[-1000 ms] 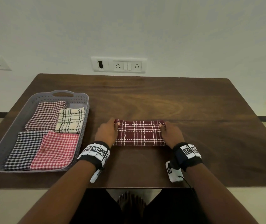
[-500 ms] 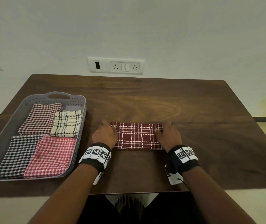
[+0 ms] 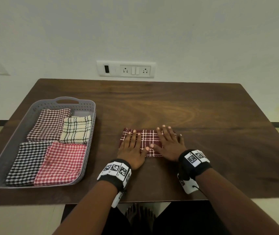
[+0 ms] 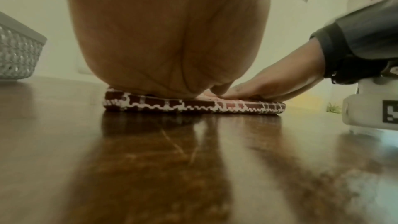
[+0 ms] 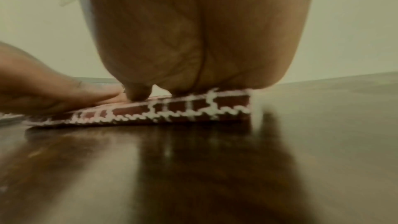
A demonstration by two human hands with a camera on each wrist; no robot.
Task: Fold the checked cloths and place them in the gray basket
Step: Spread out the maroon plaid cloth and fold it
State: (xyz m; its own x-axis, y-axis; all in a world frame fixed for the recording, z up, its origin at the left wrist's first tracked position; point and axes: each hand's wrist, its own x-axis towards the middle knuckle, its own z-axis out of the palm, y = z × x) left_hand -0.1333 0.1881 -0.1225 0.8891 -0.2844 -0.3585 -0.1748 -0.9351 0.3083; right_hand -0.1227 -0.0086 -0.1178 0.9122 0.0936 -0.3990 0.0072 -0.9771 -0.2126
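Note:
A folded maroon cloth with white checks point(image 3: 148, 141) lies flat on the dark wooden table point(image 3: 186, 112), near its front middle. My left hand point(image 3: 132, 146) lies flat on the cloth's left half with straight fingers. My right hand point(image 3: 168, 143) presses flat on its right half, fingers spread. Both wrist views show the palms point(image 4: 168, 40) point(image 5: 193, 37) bearing down on the cloth's layered edge point(image 4: 193, 106) point(image 5: 172, 110). The gray basket point(image 3: 86, 106) stands at the left and holds several folded checked cloths.
In the basket lie a brown-checked cloth point(image 3: 50, 124), a cream plaid one point(image 3: 76, 129), a black-checked one point(image 3: 27, 163) and a red-checked one point(image 3: 62, 163). A wall with a socket panel point(image 3: 126, 69) rises behind the table. Bare tabletop extends to the right and back.
Both hands moved from the cloth's left and right ends inward onto its top and now lie flat on it. The cloth stays in place.

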